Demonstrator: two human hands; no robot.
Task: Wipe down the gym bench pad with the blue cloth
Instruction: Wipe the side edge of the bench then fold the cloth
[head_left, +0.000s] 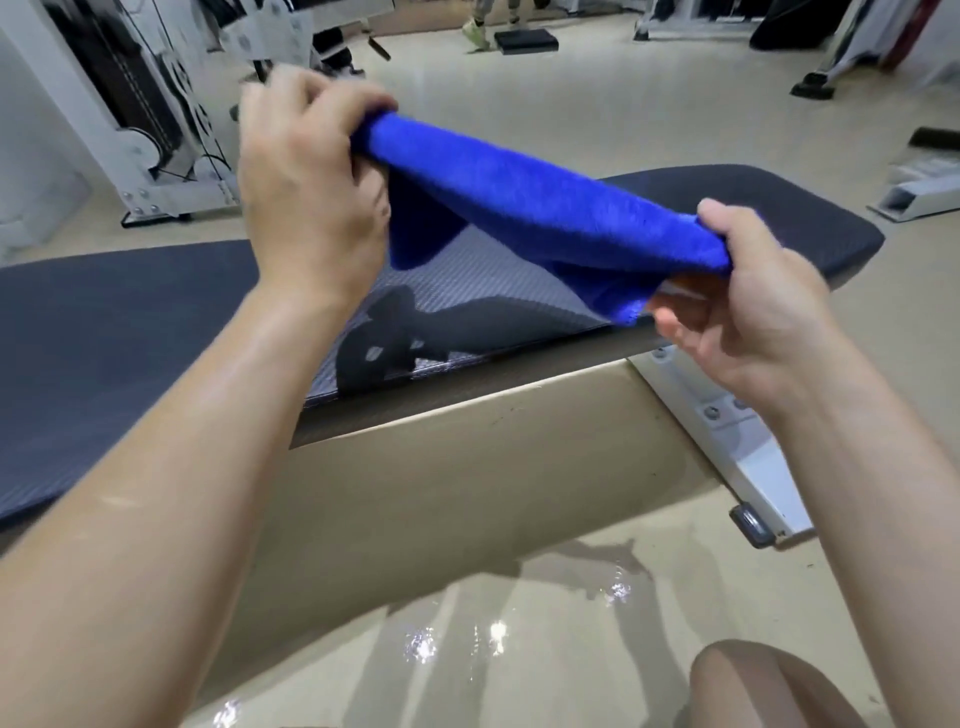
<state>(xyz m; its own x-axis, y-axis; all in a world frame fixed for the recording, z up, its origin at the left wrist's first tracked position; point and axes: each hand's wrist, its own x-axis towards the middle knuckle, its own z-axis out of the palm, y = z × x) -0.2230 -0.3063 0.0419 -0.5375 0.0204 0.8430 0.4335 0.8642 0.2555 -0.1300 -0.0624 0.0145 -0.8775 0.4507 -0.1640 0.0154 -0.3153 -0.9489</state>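
The blue cloth hangs stretched in the air between my two hands, a little above the bench. My left hand grips its far left end, and my right hand pinches its near right end. Loose folds of the cloth droop below the stretched part. Under it lies the dark textured gym bench pad, running from the lower left to the upper right. The cloth does not touch the pad.
The bench's white metal frame and foot stick out at the right. A white weight machine stands at the back left. Another person's feet show at the far back. The glossy beige floor surrounds the bench. My knee is bottom right.
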